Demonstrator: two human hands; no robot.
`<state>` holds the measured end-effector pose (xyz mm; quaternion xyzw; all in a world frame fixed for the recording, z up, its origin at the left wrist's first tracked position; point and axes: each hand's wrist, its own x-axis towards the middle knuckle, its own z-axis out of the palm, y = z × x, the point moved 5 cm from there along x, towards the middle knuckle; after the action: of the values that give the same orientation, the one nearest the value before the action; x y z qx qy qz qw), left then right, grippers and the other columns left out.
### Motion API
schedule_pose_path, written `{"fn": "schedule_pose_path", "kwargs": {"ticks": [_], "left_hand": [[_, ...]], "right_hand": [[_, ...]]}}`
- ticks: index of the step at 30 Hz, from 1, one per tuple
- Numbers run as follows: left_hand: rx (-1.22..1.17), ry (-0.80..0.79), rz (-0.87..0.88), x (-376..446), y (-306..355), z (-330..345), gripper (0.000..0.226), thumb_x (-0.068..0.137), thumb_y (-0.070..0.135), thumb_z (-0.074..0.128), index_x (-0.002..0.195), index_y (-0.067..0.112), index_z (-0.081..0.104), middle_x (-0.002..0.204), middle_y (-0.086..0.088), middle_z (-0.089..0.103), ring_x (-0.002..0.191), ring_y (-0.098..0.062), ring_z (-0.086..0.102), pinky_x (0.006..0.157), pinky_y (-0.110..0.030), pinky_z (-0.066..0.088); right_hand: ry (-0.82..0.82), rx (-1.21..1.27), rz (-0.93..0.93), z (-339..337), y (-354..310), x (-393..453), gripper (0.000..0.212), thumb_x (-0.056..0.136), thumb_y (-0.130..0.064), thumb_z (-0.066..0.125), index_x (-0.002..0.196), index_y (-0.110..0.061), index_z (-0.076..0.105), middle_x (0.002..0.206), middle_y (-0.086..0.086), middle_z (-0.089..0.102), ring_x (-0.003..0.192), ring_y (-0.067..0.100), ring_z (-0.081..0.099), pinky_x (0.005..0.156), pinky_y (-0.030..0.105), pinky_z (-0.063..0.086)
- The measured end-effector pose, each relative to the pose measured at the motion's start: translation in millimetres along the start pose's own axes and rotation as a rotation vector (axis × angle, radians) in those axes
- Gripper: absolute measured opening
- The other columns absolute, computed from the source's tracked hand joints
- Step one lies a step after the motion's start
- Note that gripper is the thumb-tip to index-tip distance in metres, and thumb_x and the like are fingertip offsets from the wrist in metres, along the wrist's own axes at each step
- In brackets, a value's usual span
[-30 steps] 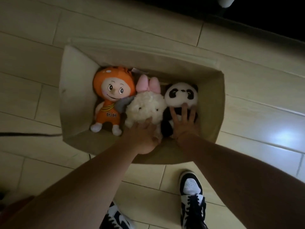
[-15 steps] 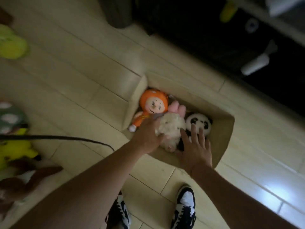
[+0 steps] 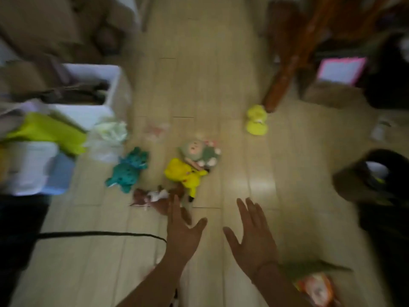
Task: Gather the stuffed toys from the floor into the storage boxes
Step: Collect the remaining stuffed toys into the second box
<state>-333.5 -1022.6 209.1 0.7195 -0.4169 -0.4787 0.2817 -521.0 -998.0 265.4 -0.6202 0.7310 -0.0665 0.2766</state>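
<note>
Lying on the wooden floor (image 3: 221,85) just beyond the fingertips, a brown and white stuffed toy (image 3: 155,197) stretches left to right, with a yellow plush (image 3: 186,173), a grey-green doll (image 3: 199,151) and a teal plush (image 3: 128,170) farther off. Another yellow toy (image 3: 256,120) sits far right, well apart. Both hands are spread and hold nothing; the left hand (image 3: 182,233) is nearer the brown toy than the right hand (image 3: 252,238).
</note>
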Motion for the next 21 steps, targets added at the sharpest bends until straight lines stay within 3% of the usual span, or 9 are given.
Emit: {"fn": "schedule_pose_path", "kwargs": {"ticks": [1, 3, 4, 6, 12, 14, 15, 17, 21], "left_hand": [[-0.104, 0.027, -0.005, 14, -2, -28, 0.100, 0.058, 0.058, 0.076, 0.143, 0.020, 0.037, 0.136, -0.011, 0.055, 0.125, -0.017, 0.053, 0.101, -0.034, 0.047], [-0.254, 0.114, 0.011, 36, 5, -77, 0.050, 0.073, 0.024, 0.076, 0.116, 0.023, 0.051, 0.108, 0.017, 0.065, 0.098, 0.011, 0.060, 0.081, -0.007, 0.045], [-0.296, 0.115, -0.027, 48, 1, -94, 0.041, 0.081, 0.005, 0.071, 0.110, 0.024, 0.048, 0.097, 0.028, 0.060, 0.087, 0.015, 0.061, 0.071, -0.002, 0.043], [-0.367, 0.124, -0.136, 70, -17, -121, 0.054, 0.085, -0.008, 0.064, 0.124, 0.022, 0.041, 0.100, 0.029, 0.049, 0.086, 0.011, 0.058, 0.065, 0.000, 0.040], [-0.385, 0.163, -0.394, 114, -92, -161, 0.066, 0.087, 0.017, 0.070, 0.145, 0.020, 0.037, 0.147, 0.003, 0.039, 0.121, -0.013, 0.044, 0.104, -0.031, 0.036], [-0.465, 0.252, -0.389, 134, -110, -168, 0.061, 0.085, 0.011, 0.070, 0.138, 0.024, 0.043, 0.148, 0.000, 0.042, 0.121, -0.016, 0.048, 0.110, -0.044, 0.038], [-0.525, 0.285, -0.406, 147, -118, -168, 0.060, 0.086, 0.008, 0.069, 0.138, 0.024, 0.044, 0.145, 0.001, 0.045, 0.122, -0.017, 0.049, 0.111, -0.047, 0.038], [-0.586, 0.311, -0.432, 175, -142, -165, 0.062, 0.087, 0.009, 0.068, 0.141, 0.025, 0.043, 0.137, 0.006, 0.046, 0.122, -0.017, 0.050, 0.112, -0.047, 0.038], [-0.471, 0.222, -0.466, 220, -192, -144, 0.067, 0.068, 0.042, 0.076, 0.130, 0.041, 0.050, 0.123, 0.017, 0.056, 0.115, -0.012, 0.055, 0.108, -0.045, 0.041]], "right_hand": [[-0.024, 0.001, -0.036, 13, -24, 16, 0.081, 0.080, -0.071, 0.020, 0.151, -0.034, 0.010, 0.161, -0.006, 0.012, 0.149, 0.018, 0.007, 0.116, 0.029, 0.016], [-0.109, -0.018, -0.111, 44, -66, 45, 0.091, 0.073, -0.079, 0.012, 0.152, -0.032, 0.014, 0.162, -0.006, 0.009, 0.149, 0.017, 0.005, 0.116, 0.026, 0.012], [-0.137, -0.019, -0.131, 59, -82, 58, 0.101, 0.068, -0.086, 0.007, 0.152, -0.030, 0.019, 0.161, -0.004, 0.011, 0.149, 0.017, 0.008, 0.116, 0.026, 0.014], [-0.193, -0.008, -0.130, 87, -104, 79, 0.123, 0.056, -0.095, -0.008, 0.150, -0.025, 0.027, 0.159, -0.001, 0.022, 0.147, 0.017, 0.017, 0.116, 0.027, 0.017], [-0.483, -0.160, -0.152, 173, -121, 136, 0.134, 0.048, -0.099, -0.003, 0.150, -0.017, 0.025, 0.155, 0.005, 0.031, 0.144, 0.024, 0.026, 0.115, 0.033, 0.024], [-0.472, -0.348, -0.241, 207, -120, 163, 0.105, 0.067, -0.087, 0.043, 0.147, -0.018, 0.036, 0.153, 0.010, 0.035, 0.141, 0.035, 0.032, 0.102, 0.045, 0.043], [-0.460, -0.421, -0.281, 226, -121, 180, 0.096, 0.063, -0.071, 0.067, 0.141, -0.018, 0.046, 0.148, 0.014, 0.042, 0.134, 0.040, 0.041, 0.085, 0.050, 0.054], [-0.476, -0.507, -0.315, 270, -119, 212, 0.093, 0.054, -0.055, 0.082, 0.135, -0.021, 0.050, 0.144, 0.016, 0.046, 0.129, 0.045, 0.046, 0.069, 0.055, 0.057], [-0.498, -0.680, -0.283, 353, -101, 268, 0.082, 0.083, -0.054, 0.054, 0.151, -0.029, 0.015, 0.149, 0.008, 0.032, 0.141, 0.038, 0.022, 0.107, 0.064, 0.026]]}}
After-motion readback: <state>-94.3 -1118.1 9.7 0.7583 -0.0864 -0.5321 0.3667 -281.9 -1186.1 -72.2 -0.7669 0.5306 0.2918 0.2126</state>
